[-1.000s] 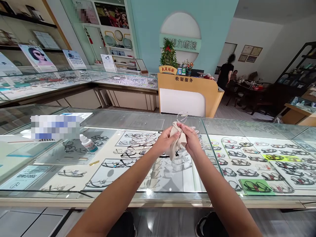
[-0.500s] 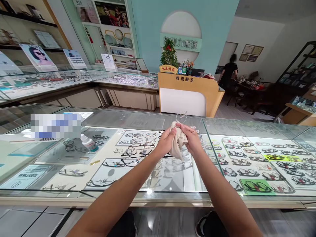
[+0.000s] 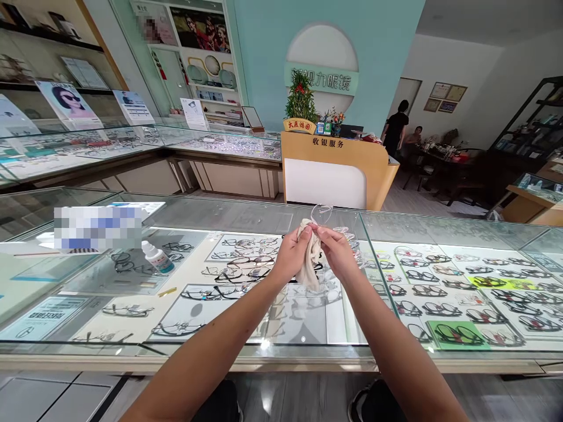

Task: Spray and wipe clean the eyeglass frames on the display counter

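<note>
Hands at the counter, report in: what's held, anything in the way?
Left hand and right hand together, pinching beige cloth and thin-rimmed eyeglasses. Eyeglasses jut out beyond the cloth. White bottle on glass display case, off left, out of their way.

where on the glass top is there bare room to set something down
The glass right of the right hand looks free, with frames beneath it; so does the near patch between the arms, below the cloth. Crowded: the left end, with papers and a bottle.
</note>
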Demonstrator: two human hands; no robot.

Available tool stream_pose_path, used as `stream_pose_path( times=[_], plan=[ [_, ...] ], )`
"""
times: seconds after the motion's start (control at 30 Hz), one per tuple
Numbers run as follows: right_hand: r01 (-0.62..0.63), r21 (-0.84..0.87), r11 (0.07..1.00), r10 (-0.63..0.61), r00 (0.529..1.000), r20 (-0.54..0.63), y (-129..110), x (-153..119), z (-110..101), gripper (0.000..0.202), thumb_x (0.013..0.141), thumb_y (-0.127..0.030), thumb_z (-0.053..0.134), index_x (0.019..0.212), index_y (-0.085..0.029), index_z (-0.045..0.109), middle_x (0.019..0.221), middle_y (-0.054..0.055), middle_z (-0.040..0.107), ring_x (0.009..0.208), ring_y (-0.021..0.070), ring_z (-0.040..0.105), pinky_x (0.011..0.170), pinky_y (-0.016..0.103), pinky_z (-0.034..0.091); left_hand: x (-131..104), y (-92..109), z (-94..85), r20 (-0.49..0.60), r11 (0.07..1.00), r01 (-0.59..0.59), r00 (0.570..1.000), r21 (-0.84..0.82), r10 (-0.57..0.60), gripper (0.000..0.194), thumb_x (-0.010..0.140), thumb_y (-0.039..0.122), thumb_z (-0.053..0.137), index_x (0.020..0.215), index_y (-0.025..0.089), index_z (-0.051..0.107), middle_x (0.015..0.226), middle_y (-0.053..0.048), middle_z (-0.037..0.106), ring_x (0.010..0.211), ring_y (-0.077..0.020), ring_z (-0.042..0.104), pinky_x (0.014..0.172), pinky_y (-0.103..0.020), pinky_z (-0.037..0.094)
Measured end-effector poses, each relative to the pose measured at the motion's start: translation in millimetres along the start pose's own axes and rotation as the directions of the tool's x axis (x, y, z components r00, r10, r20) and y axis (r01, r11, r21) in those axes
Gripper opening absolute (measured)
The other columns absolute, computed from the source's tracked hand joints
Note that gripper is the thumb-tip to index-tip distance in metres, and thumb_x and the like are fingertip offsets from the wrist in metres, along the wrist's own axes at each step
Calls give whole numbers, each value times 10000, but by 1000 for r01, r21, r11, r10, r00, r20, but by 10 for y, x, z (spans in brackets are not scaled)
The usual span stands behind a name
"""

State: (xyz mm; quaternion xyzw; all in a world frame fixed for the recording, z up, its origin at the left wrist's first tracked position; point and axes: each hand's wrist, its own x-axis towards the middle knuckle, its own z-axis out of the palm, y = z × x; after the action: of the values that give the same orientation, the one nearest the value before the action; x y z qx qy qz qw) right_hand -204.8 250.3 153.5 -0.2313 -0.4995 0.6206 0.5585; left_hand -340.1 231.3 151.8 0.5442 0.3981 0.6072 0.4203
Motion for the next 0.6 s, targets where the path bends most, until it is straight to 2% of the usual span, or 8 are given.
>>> stream_pose_path(
  times=[0.17,0.33,0.43,0.6],
  plan=[
    [-49,72,996,56,994,-93,-38,8,-9,332,755,-508,890,962,-249,874,1089,33,807,976,221,710,862,329,554,8,-20,-17,114,996,70,991,-50,-64,651,880,780,634,1113,179,732,909,-38,720,842,-186,640,800,-292,499],
    [-96,153,984,119,982,-150,-27,35,-70,356,724,-504,920,960,-244,864,995,30,823,861,202,720,774,321,573,1,14,-18,268,993,99,960,-70,-77,645,857,689,739,1226,163,685,966,-55,725,820,-170,627,752,-272,481],
    [-66,135,989,85,986,-143,6,31,-42,346,727,-505,919,956,-251,868,1035,27,823,939,208,724,840,325,579,14,20,-40,241,995,92,967,-41,-80,608,844,644,776,1199,160,683,920,-38,714,783,-161,614,717,-262,469],
    [21,92,996,-10,994,-110,51,3,62,314,747,-494,903,956,-261,876,1100,30,809,1054,216,704,1002,348,546,45,-27,-45,80,998,51,996,-23,-49,613,859,729,704,1072,155,719,844,-18,695,751,-148,590,694,-254,457]
  ],
)
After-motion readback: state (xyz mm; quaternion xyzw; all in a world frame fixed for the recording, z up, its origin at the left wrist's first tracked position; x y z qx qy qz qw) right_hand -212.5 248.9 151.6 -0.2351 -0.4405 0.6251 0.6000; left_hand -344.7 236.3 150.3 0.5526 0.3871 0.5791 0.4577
